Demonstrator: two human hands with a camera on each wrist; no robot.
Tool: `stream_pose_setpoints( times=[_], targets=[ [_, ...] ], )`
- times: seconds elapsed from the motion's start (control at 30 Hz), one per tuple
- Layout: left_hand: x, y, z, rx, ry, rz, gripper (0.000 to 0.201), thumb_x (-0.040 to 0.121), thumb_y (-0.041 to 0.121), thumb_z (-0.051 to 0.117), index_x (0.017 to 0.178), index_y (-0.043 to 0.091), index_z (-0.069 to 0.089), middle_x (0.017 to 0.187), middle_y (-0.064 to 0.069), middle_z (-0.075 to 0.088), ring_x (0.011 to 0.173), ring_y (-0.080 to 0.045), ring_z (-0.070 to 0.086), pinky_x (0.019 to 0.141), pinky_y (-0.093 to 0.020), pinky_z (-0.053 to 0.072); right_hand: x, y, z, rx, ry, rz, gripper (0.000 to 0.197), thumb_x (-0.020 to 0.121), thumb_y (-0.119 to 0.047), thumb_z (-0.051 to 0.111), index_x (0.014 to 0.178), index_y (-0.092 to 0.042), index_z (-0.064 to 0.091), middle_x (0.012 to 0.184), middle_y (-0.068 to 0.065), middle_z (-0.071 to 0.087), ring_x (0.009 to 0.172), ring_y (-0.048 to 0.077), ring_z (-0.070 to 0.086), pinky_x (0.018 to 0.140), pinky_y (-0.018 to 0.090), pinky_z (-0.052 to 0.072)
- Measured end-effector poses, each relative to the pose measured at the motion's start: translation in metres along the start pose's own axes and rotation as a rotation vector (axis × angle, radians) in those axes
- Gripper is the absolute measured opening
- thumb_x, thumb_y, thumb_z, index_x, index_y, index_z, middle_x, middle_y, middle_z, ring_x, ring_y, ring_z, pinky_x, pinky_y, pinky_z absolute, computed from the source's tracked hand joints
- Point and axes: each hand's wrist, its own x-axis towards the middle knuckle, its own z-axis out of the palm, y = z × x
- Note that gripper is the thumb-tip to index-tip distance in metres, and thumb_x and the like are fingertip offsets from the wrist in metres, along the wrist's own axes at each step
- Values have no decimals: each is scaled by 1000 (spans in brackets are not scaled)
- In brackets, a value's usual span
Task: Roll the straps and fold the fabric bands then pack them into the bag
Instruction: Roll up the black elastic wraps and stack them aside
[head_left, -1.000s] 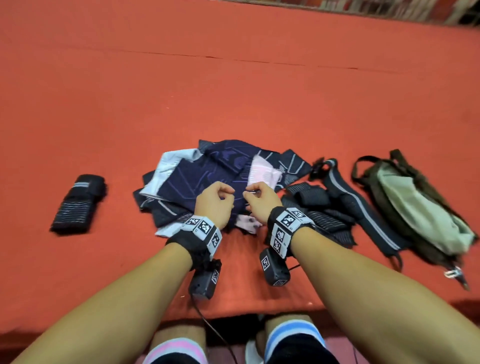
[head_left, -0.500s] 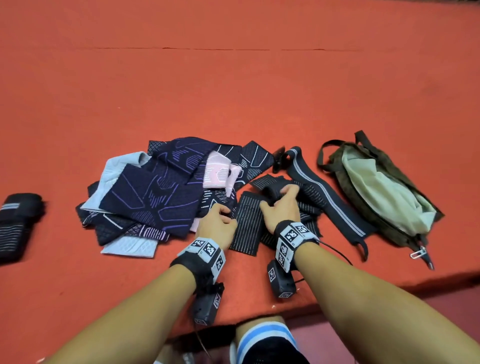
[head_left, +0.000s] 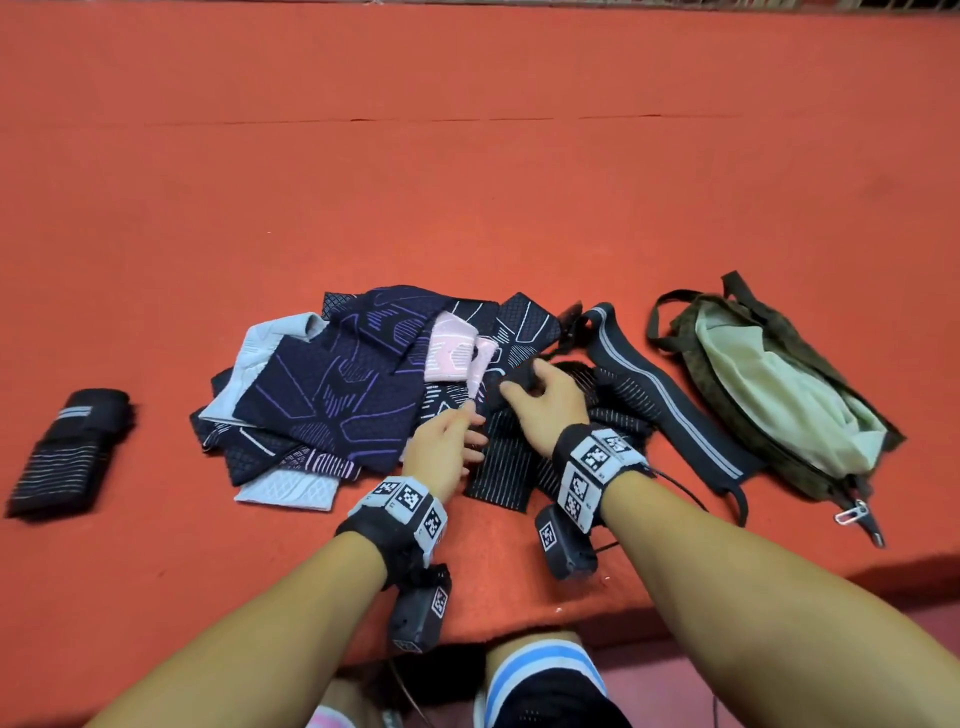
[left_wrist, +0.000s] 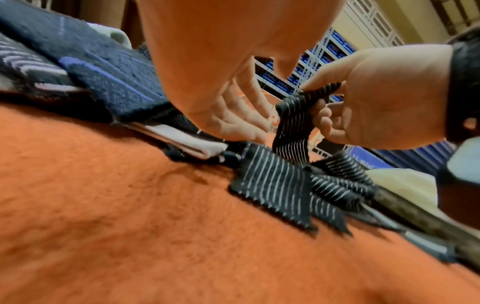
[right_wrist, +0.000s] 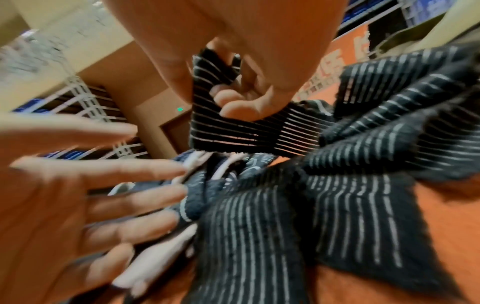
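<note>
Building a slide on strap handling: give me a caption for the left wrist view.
Right hand lifts one end of a black striped strap off the orange surface, left hand open beside it.

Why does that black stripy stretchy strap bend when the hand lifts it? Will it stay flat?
Probably not. The black strap with thin white stripes droops from the right hand pinching its end, so it looks floppy. Its other end lies crumpled on the orange felt table, so it likely weighs little. The left hand is open beside it.
</note>
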Motion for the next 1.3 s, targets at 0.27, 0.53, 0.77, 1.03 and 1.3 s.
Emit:
stream_pose_setpoints(
  times=[0.27, 0.53, 0.77, 1.03, 1.3],
  targets=[
    [-21, 18, -39, -39, 108, 97, 43, 72, 51, 79, 99, 18, 68, 89, 3, 74, 84, -18, 71, 82, -38, 57, -63, -18, 46, -204, -249, -251, 23, 82, -44, 63, 92, -23, 64, 89, -2, 45, 81, 20, 55, 76, 40, 49],
    [-27, 8, -104, 145, 393, 109, 36, 99, 16, 53, 133, 7, 58, 132, -13, 63, 124, -33, 55, 108, -42, 40, -97, -51, 73, 25, -413, -223, 43, 77, -30, 50, 119, -38, 57, 79, -10, 65, 71, 6, 58, 78, 28, 47],
    [-41, -5, -147, 176, 491, 92, 30, 99, 4, 42, 123, 9, 58, 119, -10, 64, 93, -30, 59, 77, -23, 44, -57, -24, 60, 194, -3, 282, 52, 91, -32, 62, 141, -21, 50, 131, 9, 59, 120, 27, 57, 105, 32, 40],
    [-39, -40, -172, 137, 428, -29, 13, 97, 21, 58, 107, 14, 63, 106, -2, 66, 105, -27, 60, 84, -29, 37, -46, 2, 34, -105, -124, 234, 13, 90, -21, 64, 98, -24, 73, 100, 0, 73, 97, 19, 66, 86, 25, 46],
    [-48, -47, -176, 347, 515, -10, 26, 91, 11, 65, 112, 25, 58, 83, 2, 60, 62, -9, 51, 53, -20, 35, -73, -12, 90, -437, -448, 183, 56, 82, -32, 72, 134, -16, 57, 121, 7, 67, 110, 25, 64, 95, 27, 46]
  ],
)
